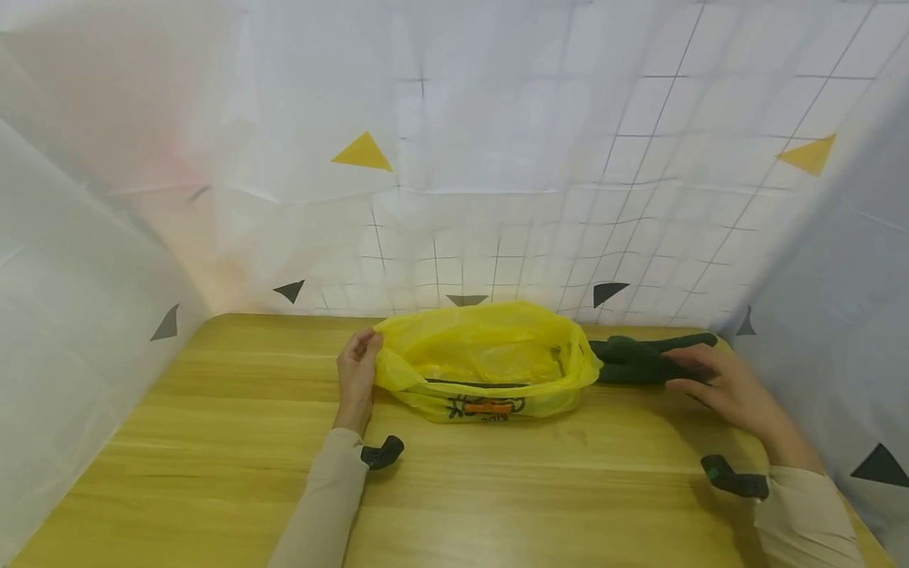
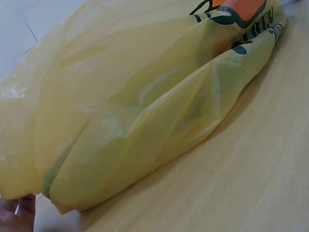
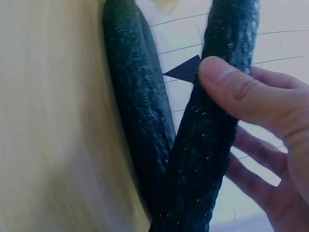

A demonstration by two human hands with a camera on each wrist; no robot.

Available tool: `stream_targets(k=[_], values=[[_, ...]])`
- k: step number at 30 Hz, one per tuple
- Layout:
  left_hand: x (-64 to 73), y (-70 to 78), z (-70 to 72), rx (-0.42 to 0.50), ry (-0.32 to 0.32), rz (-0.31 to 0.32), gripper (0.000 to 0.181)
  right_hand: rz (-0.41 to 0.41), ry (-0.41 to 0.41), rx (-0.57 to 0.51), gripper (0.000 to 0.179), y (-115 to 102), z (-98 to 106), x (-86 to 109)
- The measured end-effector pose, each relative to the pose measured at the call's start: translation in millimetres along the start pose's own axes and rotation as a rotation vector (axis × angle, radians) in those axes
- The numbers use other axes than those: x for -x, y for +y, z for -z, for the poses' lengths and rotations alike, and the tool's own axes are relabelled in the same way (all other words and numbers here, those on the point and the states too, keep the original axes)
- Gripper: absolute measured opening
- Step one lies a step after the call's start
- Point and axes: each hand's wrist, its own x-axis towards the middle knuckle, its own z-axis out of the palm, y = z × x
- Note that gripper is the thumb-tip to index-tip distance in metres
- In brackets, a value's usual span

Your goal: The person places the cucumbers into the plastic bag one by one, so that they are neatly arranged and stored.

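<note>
A yellow plastic bag with dark lettering and an orange print lies on the table, its mouth held wide. At its left rim, my left hand pinches the plastic; in the left wrist view only some fingers show at the lower corner. A dark green strip inside shows along the front rim. On the right, my right hand grips a dark green cucumber, thumb across the front and fingers behind. Another cucumber lies beside it on the table. Their left ends sit close to the bag's right side.
The wooden table reaches back to a white sheet wall with grid lines and yellow and black triangles. White sheets also stand at the left and right. A black wrist mount sticks out from each sleeve.
</note>
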Motion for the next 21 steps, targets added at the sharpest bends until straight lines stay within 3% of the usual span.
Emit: stream_targets(k=[6,14,21], values=[[-1.9,-1.6,0.7,-0.001,0.001,-0.006,0.034,-0.021,0.087,-0.007,0.049,-9.8,8.6,-1.8],[-0.8,-2.1,-0.2,0.011,0.005,-0.028,0.03,0.057,0.237,-0.05,0.06,-15.7,12.6,-8.4],[-0.9,-2.3,-0.3,0.008,-0.002,-0.029,0.03,0.01,0.322,-0.089,0.059,-26.9,16.8,-11.5]])
